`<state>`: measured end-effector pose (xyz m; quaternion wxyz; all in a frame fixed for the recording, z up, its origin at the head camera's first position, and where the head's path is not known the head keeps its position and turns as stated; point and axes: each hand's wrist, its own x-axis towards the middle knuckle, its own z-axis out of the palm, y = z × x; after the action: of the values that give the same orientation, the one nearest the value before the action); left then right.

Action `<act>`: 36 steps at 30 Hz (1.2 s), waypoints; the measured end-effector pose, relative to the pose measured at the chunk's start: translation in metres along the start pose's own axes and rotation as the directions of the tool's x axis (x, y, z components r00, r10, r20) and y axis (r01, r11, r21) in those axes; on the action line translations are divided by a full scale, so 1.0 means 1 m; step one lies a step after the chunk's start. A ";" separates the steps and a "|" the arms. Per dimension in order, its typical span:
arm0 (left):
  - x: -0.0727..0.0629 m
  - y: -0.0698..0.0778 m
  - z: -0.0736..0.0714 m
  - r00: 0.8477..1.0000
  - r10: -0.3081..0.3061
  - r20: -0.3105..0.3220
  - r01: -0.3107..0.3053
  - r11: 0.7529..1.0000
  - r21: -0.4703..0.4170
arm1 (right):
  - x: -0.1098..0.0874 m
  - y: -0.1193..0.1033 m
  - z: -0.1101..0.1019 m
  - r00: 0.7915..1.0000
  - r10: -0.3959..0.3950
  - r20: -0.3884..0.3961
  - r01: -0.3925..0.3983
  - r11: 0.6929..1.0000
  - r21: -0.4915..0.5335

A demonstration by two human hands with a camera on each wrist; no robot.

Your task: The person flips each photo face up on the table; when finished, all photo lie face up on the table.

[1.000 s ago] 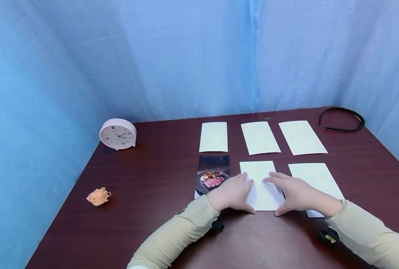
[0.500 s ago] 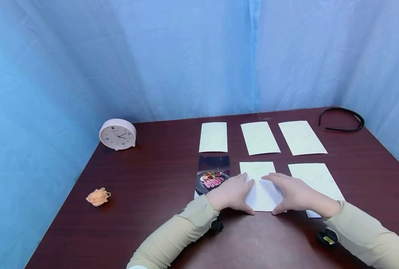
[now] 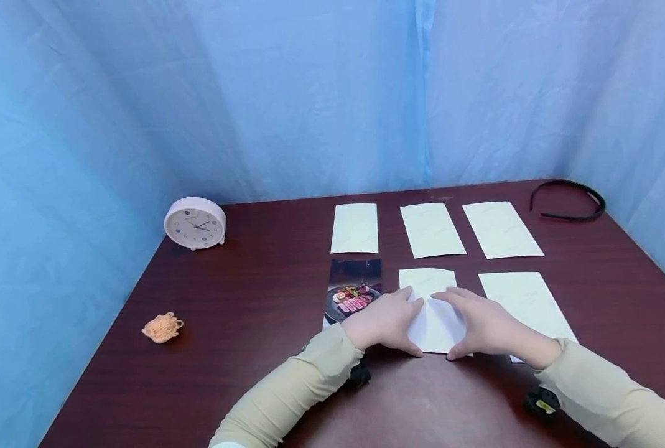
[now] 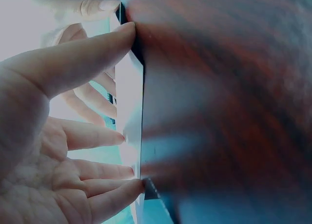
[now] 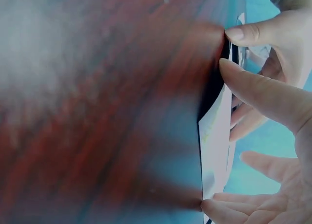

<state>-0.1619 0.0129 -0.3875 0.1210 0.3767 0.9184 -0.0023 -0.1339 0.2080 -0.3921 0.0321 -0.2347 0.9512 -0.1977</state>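
Observation:
A white card (image 3: 434,326) lies in the middle of the near row, with a hand at either side. My left hand (image 3: 379,320) touches it from the left, thumb (image 4: 114,36) at the near edge and other fingertips spread along the sheet. From the right, my right hand (image 3: 486,323) touches it the same way, its thumb (image 5: 239,75) close to the left thumb. Near the thumbs the card's edge is lifted a little, and a dark underside (image 5: 213,100) shows. Beside the left hand, partly covered by it, lies a card picturing sliced meat on a plate (image 3: 356,292).
Another white card (image 3: 525,298) lies right of the right hand. Behind stand three more in a row: left (image 3: 354,228), middle (image 3: 433,230), right (image 3: 502,230). A round clock (image 3: 195,224), an orange noodle-like trinket (image 3: 162,328) and a black headband (image 3: 570,200) sit farther out.
My right hand has slid slightly left along the card, narrowing the gap between the thumbs. My left hand has barely moved. The other cards lie as before.

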 end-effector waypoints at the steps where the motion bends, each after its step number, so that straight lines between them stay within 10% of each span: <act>1: 0.000 0.000 0.000 1.000 0.001 0.002 -0.001 1.000 -0.003 | 0.000 -0.001 0.001 1.000 0.002 -0.004 -0.002 1.000 -0.001; 15: -0.004 -0.001 -0.009 0.976 0.214 0.033 -0.216 0.961 0.173 | -0.003 -0.001 -0.005 0.992 -0.113 0.047 0.116 0.991 -0.065; 26: -0.011 -0.019 -0.007 0.952 0.295 -0.078 -0.301 0.950 -0.083 | -0.005 0.020 -0.015 0.948 -0.317 0.032 0.310 0.941 0.132; 36: -0.018 -0.031 -0.004 0.954 0.204 -0.218 -0.260 0.926 -0.274 | -0.002 0.017 -0.014 0.962 -0.189 -0.198 0.230 0.950 0.211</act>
<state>-0.1720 -0.0209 -0.3822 0.0899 0.4589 0.8640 0.1864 -0.1417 0.2271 -0.3862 -0.0457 -0.3110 0.8902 -0.3297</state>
